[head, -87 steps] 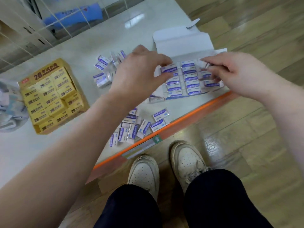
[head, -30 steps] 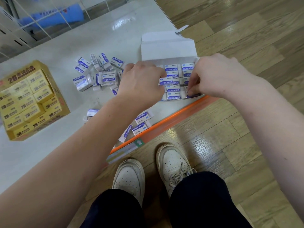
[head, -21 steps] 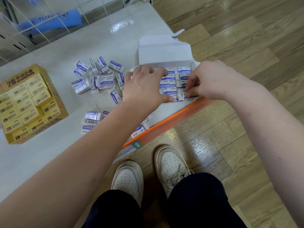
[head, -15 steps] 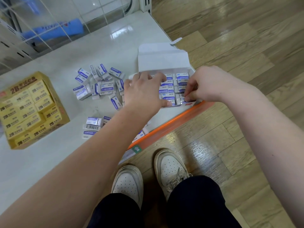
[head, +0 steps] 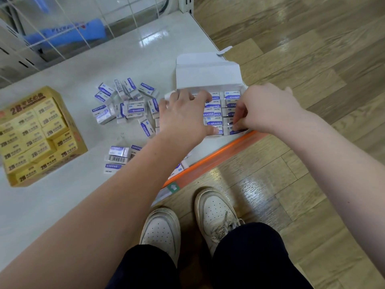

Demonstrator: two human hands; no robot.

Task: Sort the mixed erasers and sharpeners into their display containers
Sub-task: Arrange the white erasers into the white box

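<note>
A white display box [head: 208,74] with its lid folded back lies at the counter's front right, filled with rows of white-and-purple erasers [head: 232,96]. My left hand [head: 183,113] lies flat over the box's left rows, fingers spread and pressing on the erasers. My right hand [head: 264,109] is at the box's near right corner, where its curled fingertips pinch an eraser [head: 236,131] in the front row. Several loose erasers [head: 129,105] lie scattered left of the box. A few more loose erasers [head: 117,157] sit nearer the front, partly hidden by my left forearm.
A yellow display box of 2B erasers [head: 37,134] stands at the left of the white counter [head: 62,205]. An orange strip [head: 218,155] marks the counter's front edge. A wire grid [head: 62,28] is at the back. My shoes [head: 214,209] stand on the wood floor below.
My right hand slid from the box's far right rows to its near right corner. My left hand stayed pressed on the left rows. The view has tilted a little.
</note>
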